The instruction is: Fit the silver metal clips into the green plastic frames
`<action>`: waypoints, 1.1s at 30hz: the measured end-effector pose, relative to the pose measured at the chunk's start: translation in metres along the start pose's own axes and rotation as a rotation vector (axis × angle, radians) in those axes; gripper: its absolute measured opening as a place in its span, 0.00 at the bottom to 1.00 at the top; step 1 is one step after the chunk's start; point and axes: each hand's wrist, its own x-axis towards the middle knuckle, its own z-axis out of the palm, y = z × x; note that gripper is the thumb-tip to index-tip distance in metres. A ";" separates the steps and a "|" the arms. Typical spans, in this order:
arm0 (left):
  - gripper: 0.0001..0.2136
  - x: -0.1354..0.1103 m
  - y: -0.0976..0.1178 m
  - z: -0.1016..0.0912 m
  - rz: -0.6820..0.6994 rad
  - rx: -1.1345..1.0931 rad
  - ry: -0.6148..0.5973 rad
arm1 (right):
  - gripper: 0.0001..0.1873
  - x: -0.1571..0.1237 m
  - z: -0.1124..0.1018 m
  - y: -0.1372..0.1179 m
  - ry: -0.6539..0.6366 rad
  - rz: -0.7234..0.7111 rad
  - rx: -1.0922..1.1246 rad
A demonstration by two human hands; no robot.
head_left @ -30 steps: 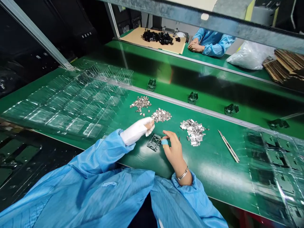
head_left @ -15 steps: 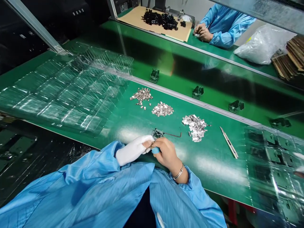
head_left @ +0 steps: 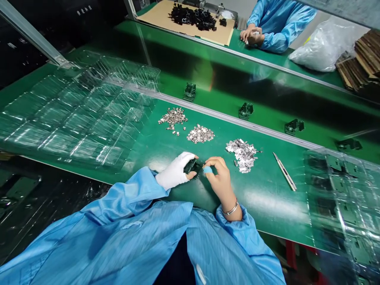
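Note:
My left hand (head_left: 174, 173), in a white glove with bare fingertips, grips a small dark part (head_left: 193, 166) with fine ridges, low over the green table. Close to the part's right side is my right hand (head_left: 220, 179), bare apart from a light blue cover on the thumb. Its thumb and forefinger are pinched together; whatever they hold is too small to make out. Beyond the hands lie two heaps of tiny metal pieces, a left heap (head_left: 174, 117) and a middle heap (head_left: 200, 134). A heap of flat silvery pieces (head_left: 244, 156) is further right.
A utility knife (head_left: 284, 171) lies on the right. Clear plastic trays flank the work area, a left tray (head_left: 68, 114) and a right tray (head_left: 341, 186) with dark parts. Several dark parts stand behind the metal strip (head_left: 225, 118). Across the table are a co-worker's hands (head_left: 251, 35).
My left hand has lifted and turned the dark part, which now sits between its fingers. The right hand has moved right, apart from the left. The thin red-tipped rod has gone from sight.

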 end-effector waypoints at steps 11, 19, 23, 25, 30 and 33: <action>0.18 -0.001 0.031 -0.003 0.115 0.078 0.066 | 0.07 -0.004 0.005 -0.002 -0.039 -0.147 -0.119; 0.18 -0.002 0.034 -0.002 0.123 0.093 0.090 | 0.06 -0.006 0.004 -0.006 -0.016 -0.158 -0.112; 0.19 -0.004 0.035 0.002 0.119 0.136 0.092 | 0.05 -0.007 0.007 -0.007 0.014 -0.109 -0.141; 0.20 -0.005 0.036 0.002 0.125 0.199 0.098 | 0.05 -0.008 0.008 -0.007 0.014 -0.086 -0.144; 0.19 -0.005 0.037 -0.005 0.120 0.178 0.033 | 0.08 -0.007 0.009 -0.007 -0.019 -0.058 -0.053; 0.19 -0.003 0.038 -0.007 0.095 0.168 0.023 | 0.08 -0.006 0.010 -0.007 -0.015 -0.041 -0.006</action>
